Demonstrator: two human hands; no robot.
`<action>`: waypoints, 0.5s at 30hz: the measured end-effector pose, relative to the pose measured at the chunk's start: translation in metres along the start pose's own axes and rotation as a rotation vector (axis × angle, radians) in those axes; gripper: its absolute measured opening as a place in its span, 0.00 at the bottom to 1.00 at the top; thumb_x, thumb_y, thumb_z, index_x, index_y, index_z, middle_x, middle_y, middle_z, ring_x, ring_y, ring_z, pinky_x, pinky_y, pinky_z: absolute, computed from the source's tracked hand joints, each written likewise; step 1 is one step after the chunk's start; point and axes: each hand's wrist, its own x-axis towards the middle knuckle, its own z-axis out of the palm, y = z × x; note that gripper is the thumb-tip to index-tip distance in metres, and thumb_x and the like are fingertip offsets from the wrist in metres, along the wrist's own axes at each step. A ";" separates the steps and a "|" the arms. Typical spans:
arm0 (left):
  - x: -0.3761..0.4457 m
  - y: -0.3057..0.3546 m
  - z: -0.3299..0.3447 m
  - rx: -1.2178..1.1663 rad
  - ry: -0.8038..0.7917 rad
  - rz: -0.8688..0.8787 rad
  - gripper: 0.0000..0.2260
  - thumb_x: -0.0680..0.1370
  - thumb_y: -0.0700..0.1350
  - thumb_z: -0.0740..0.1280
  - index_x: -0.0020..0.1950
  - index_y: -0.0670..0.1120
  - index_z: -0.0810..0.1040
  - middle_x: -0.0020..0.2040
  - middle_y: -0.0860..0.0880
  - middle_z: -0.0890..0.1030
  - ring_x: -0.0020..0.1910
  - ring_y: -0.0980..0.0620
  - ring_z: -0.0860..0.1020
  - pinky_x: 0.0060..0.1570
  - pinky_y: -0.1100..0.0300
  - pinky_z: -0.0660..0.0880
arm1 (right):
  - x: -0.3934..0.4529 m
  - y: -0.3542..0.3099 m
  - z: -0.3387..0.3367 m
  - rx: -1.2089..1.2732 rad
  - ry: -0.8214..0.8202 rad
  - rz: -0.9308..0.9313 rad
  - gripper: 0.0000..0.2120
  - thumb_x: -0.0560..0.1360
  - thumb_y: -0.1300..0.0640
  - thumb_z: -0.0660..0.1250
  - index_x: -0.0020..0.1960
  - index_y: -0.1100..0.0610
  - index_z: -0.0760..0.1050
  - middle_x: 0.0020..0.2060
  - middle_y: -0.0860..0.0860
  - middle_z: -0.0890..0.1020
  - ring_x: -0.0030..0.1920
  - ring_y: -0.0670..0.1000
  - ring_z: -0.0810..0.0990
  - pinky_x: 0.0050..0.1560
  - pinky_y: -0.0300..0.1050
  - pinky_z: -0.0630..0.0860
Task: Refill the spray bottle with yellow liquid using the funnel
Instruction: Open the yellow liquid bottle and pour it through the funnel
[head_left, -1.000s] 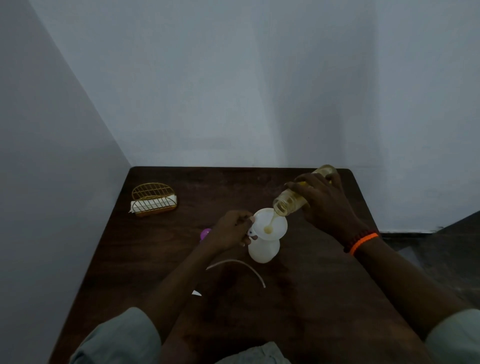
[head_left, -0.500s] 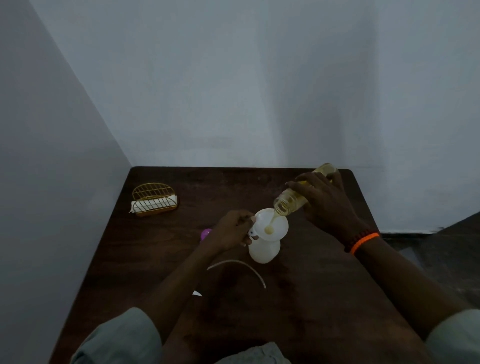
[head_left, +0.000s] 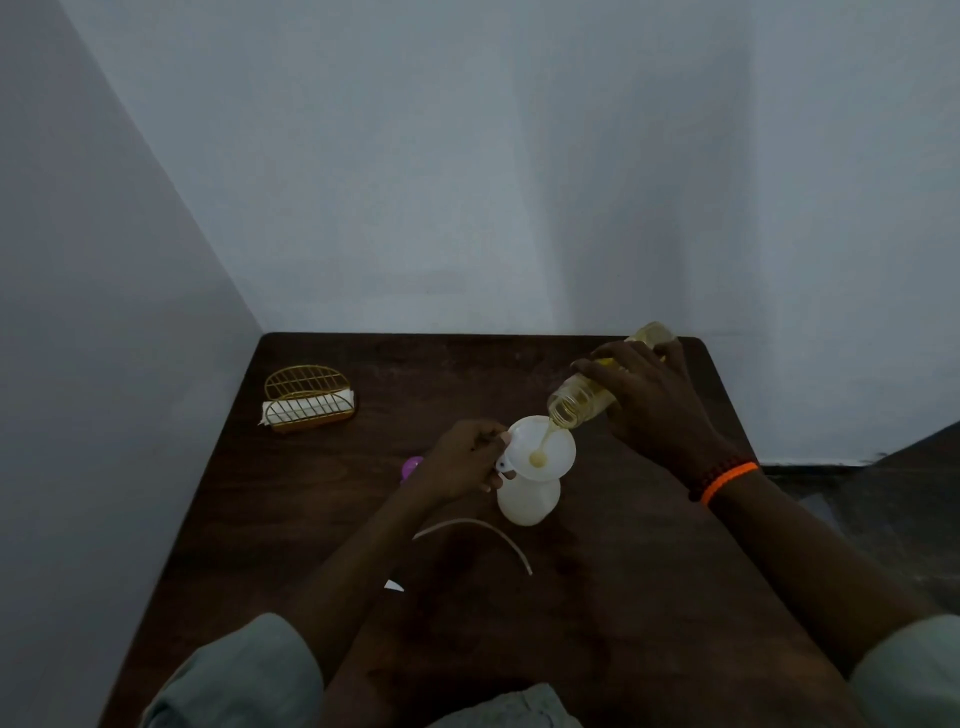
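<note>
A white spray bottle body (head_left: 527, 501) stands on the dark wooden table (head_left: 597, 597) with a white funnel (head_left: 558, 447) set in its neck. My left hand (head_left: 462, 460) grips the funnel's handle at its left rim. My right hand (head_left: 654, 410) holds a clear bottle of yellow liquid (head_left: 576, 402) tilted mouth-down over the funnel. A thin yellow stream falls into the funnel, and a small yellow pool sits at its centre. The purple spray head (head_left: 412, 466) lies behind my left hand, mostly hidden, and its white dip tube (head_left: 483, 530) curves across the table in front of the bottle.
A gold wire holder (head_left: 306, 397) with white napkins sits at the table's far left. A small white scrap (head_left: 393, 585) lies near my left forearm. Grey walls close in at the left and back; the table's right edge drops to a dark floor.
The yellow bottle's base has tipped slightly higher while the stream keeps flowing into the funnel. Both hands hold their places.
</note>
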 end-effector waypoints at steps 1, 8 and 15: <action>0.001 -0.001 0.000 -0.003 0.000 -0.003 0.10 0.84 0.47 0.60 0.55 0.45 0.80 0.41 0.45 0.86 0.37 0.47 0.83 0.39 0.53 0.81 | 0.000 0.000 0.000 0.000 0.002 -0.001 0.33 0.65 0.57 0.78 0.68 0.49 0.74 0.63 0.54 0.78 0.63 0.57 0.77 0.65 0.60 0.62; 0.001 -0.001 0.000 0.003 0.002 -0.007 0.10 0.84 0.47 0.60 0.55 0.46 0.80 0.42 0.45 0.86 0.39 0.46 0.84 0.40 0.52 0.81 | -0.001 0.001 -0.001 -0.001 0.008 -0.004 0.32 0.65 0.58 0.77 0.68 0.49 0.75 0.63 0.54 0.78 0.63 0.57 0.77 0.64 0.60 0.62; 0.000 0.001 0.000 -0.023 0.000 -0.012 0.09 0.84 0.46 0.60 0.53 0.47 0.80 0.41 0.44 0.85 0.39 0.44 0.84 0.38 0.52 0.81 | 0.000 0.000 -0.002 0.014 0.020 -0.012 0.31 0.64 0.59 0.78 0.67 0.50 0.75 0.62 0.55 0.79 0.62 0.58 0.78 0.62 0.61 0.65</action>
